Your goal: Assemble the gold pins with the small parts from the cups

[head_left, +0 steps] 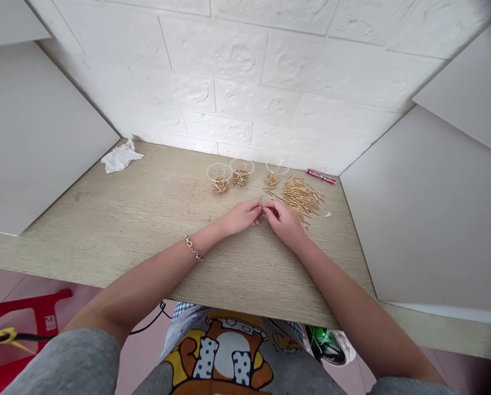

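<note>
My left hand pinches a thin gold-coloured stick, whose tip pokes up past the fingers. Close against it, my right hand has its thumb and fingers pressed together; what they hold is hidden. Just beyond the right hand lies a loose pile of similar gold sticks. Behind the hands stand a left clear cup, a middle clear cup and a right clear cup, each with small gold pieces at the bottom.
A red packet lies by the white brick-patterned wall. Crumpled white tissue sits at the table's back left. A left white panel and a right white panel flank the wooden table. Tiny bits are scattered left of the cups.
</note>
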Demonstrator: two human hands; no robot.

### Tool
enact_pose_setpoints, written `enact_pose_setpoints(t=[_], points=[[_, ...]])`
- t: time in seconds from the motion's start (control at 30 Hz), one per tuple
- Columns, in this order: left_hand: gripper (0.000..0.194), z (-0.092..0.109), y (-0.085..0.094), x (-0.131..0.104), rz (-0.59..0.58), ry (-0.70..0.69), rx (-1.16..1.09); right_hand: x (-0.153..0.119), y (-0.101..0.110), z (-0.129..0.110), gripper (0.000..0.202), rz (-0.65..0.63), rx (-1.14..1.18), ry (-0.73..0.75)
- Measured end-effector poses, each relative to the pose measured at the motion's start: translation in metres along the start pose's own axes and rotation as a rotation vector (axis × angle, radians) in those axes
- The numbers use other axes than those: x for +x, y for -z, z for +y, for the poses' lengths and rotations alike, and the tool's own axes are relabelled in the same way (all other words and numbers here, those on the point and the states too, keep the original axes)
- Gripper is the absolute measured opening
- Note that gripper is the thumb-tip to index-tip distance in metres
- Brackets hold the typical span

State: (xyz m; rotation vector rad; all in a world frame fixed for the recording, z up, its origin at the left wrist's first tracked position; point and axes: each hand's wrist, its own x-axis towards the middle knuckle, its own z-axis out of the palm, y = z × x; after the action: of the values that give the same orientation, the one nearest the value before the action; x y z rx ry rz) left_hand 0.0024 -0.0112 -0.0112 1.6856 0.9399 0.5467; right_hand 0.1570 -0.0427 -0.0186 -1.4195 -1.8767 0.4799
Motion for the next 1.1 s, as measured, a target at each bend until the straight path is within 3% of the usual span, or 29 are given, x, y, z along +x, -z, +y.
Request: enact_pose_setpoints(t=[0.3,1.1], points=[[0.022,0.009,0.001,0.000,-0.029,0.098,-0.225,-0.001,-0.001,0.000,0.017,0.032,0.056,-0.016],[0.023,0.010,0.003,0.000,0.006,0.122,-0.156,0.000,-0.001,0.000,0.015,0.016,0.100,-0.015]])
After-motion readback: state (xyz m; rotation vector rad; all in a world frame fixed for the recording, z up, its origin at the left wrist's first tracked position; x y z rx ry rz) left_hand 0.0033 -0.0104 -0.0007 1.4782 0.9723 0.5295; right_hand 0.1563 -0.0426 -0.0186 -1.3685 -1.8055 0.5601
